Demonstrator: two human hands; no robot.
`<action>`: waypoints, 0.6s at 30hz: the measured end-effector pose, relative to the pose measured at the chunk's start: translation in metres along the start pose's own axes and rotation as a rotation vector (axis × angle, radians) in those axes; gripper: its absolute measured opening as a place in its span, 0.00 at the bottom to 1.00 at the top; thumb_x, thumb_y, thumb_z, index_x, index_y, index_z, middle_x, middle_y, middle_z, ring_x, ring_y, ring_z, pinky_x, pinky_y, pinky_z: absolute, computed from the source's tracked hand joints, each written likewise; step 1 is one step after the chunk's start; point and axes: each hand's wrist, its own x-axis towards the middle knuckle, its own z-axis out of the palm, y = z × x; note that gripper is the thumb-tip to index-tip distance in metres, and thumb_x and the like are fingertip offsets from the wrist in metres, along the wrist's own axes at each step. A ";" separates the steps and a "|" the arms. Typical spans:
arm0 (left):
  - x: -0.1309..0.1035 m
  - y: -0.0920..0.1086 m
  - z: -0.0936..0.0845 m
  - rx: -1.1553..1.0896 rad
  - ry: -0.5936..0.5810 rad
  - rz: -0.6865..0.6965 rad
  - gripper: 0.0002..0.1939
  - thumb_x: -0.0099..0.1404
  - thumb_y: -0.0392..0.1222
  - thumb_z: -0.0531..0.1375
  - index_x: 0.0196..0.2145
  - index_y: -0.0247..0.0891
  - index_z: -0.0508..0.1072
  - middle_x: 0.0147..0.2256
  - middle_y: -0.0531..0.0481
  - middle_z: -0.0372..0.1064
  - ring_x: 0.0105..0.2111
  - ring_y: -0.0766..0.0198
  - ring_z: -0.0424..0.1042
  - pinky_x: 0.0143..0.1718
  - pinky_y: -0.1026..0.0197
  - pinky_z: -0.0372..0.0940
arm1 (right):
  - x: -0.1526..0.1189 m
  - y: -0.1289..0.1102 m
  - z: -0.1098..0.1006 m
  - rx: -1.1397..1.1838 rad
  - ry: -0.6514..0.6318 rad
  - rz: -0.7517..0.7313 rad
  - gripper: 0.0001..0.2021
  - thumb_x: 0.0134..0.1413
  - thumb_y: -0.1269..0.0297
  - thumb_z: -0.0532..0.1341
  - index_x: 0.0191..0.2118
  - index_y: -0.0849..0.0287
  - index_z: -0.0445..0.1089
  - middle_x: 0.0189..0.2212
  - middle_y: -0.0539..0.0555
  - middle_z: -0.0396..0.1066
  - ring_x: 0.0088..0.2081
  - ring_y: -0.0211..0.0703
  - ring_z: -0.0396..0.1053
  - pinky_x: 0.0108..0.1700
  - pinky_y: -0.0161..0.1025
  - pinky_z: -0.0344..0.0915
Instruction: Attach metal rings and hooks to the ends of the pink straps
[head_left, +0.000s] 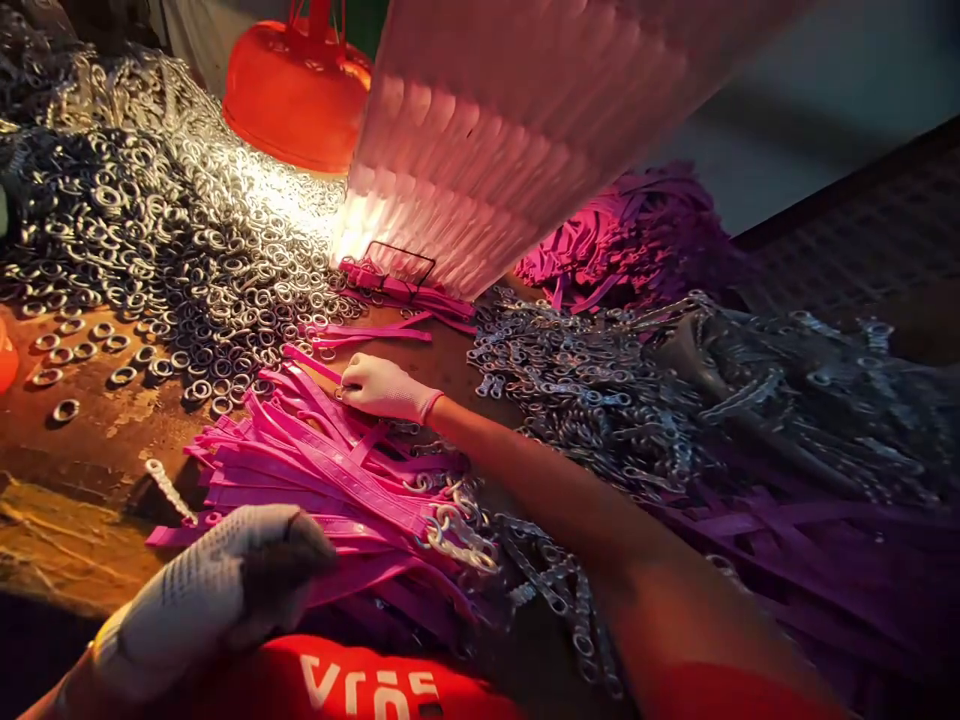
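Observation:
My right hand (386, 388), in a white knit glove, is closed at the far side of a heap of pink straps (315, 470). Its fingertips pinch the end of a pink strap (309, 365) that runs up and left. My left hand (232, 580), in a gloved dotted white fabric, hovers at the near left edge of the heap. Its fingers are dark and blurred, so their grip is unclear. Beside it lie a short metal chain piece (171, 492) and a strap end (171, 536). Metal links (465, 535) are attached at the heap's right end.
A large pile of metal rings (172, 230) fills the back left under a red lamp (296, 95). A ribbed translucent sheet (480, 150) slants overhead. Metal chain pieces (592, 385) lie to the right, with more pink straps (637, 235) behind.

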 end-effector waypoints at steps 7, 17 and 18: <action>0.042 0.011 0.016 -0.203 0.208 0.325 0.21 0.61 0.41 0.65 0.52 0.36 0.73 0.24 0.52 0.72 0.14 0.76 0.49 0.15 0.70 0.45 | -0.083 -0.061 -0.049 0.499 0.147 -0.217 0.06 0.61 0.68 0.63 0.32 0.60 0.76 0.33 0.51 0.70 0.37 0.37 0.66 0.41 0.35 0.63; 0.035 0.021 0.041 -0.450 -0.005 0.359 0.15 0.65 0.37 0.60 0.49 0.33 0.75 0.17 0.57 0.61 0.14 0.77 0.41 0.15 0.72 0.43 | -0.153 -0.114 -0.015 0.251 0.349 -0.149 0.07 0.56 0.76 0.64 0.29 0.59 0.73 0.34 0.52 0.71 0.36 0.39 0.66 0.38 0.36 0.61; 0.031 0.022 0.045 -0.418 -0.026 0.381 0.15 0.66 0.38 0.60 0.49 0.33 0.75 0.19 0.56 0.64 0.13 0.77 0.42 0.14 0.72 0.44 | -0.158 -0.114 -0.015 0.302 0.388 -0.150 0.06 0.59 0.75 0.62 0.33 0.59 0.74 0.37 0.53 0.72 0.38 0.40 0.68 0.40 0.37 0.63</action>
